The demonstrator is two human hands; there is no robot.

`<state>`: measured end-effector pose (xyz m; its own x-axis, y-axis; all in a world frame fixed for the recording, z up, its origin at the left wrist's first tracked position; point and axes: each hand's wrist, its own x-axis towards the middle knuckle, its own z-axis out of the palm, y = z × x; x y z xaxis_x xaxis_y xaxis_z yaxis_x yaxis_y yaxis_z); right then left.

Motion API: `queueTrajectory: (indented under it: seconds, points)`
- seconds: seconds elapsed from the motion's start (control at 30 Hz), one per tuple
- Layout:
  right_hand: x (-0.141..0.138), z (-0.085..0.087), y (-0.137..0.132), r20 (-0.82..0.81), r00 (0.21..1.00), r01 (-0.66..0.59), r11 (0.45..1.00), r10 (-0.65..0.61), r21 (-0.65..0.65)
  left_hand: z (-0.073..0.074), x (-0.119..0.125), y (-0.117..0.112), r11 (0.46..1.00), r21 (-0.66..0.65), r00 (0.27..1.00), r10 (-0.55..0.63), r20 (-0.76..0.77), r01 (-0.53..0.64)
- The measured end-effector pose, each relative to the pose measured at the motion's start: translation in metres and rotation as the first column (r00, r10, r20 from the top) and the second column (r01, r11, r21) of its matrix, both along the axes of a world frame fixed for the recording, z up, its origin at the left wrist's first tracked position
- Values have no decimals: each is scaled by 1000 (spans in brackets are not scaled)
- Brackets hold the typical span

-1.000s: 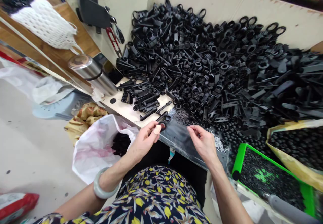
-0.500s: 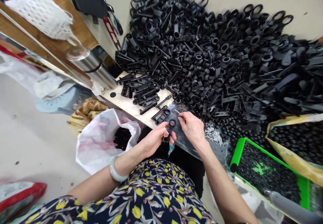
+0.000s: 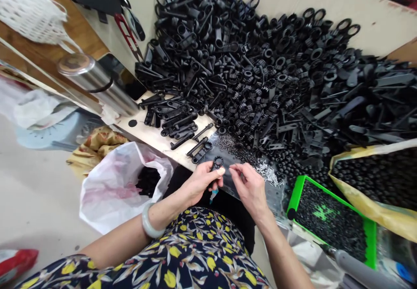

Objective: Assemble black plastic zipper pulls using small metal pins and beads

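Left hand [image 3: 200, 184] pinches the light, stiff black plastic part [image 3: 217, 163] below its ring; right hand's [image 3: 250, 189] fingers [image 3: 233, 171] press together, on what I cannot tell.

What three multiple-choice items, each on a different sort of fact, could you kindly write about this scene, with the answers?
1. Which wrist wears the pale bangle?
A. Left
B. Right
C. Both

2. What colour is the frame of the tray at lower right?
A. Red
B. Green
C. White

3. What state is the white bag in?
A. Knotted shut
B. Open, with dark pieces inside
C. Flat and empty

Answers:
1. A: the bangle sits on the arm of the left hand, which holds a black plastic part.
2. B: bright green edges surround the tray's dark contents.
3. B: its mouth gapes, showing the dark pieces.
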<state>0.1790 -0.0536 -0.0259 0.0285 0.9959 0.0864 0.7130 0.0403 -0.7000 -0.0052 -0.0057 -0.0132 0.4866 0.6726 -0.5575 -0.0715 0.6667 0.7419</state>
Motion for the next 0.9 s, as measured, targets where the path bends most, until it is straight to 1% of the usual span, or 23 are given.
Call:
queueTrajectory:
  seconds: [0.1, 0.2, 0.27, 0.4, 0.47, 0.57, 0.73, 0.9]
  points:
    - [-4, 5, -3, -77, 997, 0, 1000, 1, 14, -4, 3, 0, 1000, -11, 999, -12, 51, 12]
    - [-4, 5, 0, -181, 983, -37, 999, 37, 3, -7, 1, 1, 1000, -17, 998, 26, 56, -25]
    - [-4, 4, 2, -260, 964, -58, 998, 49, -27, -7, 0, 1, 999, 11, 998, 50, 44, -51]
    - [-7, -1, 3, -367, 929, 3, 993, -47, -120, -6, -1, 2, 994, 78, 997, 70, 28, -72]
    - [-9, -4, 2, -386, 918, 30, 986, -92, -164, -6, -1, 2, 995, 78, 998, 67, 19, -68]
    - [-9, -7, 2, -381, 918, 38, 980, -112, -195, -6, -1, 3, 996, 61, 998, 65, -10, -64]
    - [-7, -9, 4, -365, 928, -4, 981, -69, -195, -5, -2, 4, 999, 38, 998, 40, -38, -39]
    - [-5, -10, 4, -355, 934, -25, 980, -48, -200, -9, -3, 3, 999, 39, 999, 26, -38, -24]
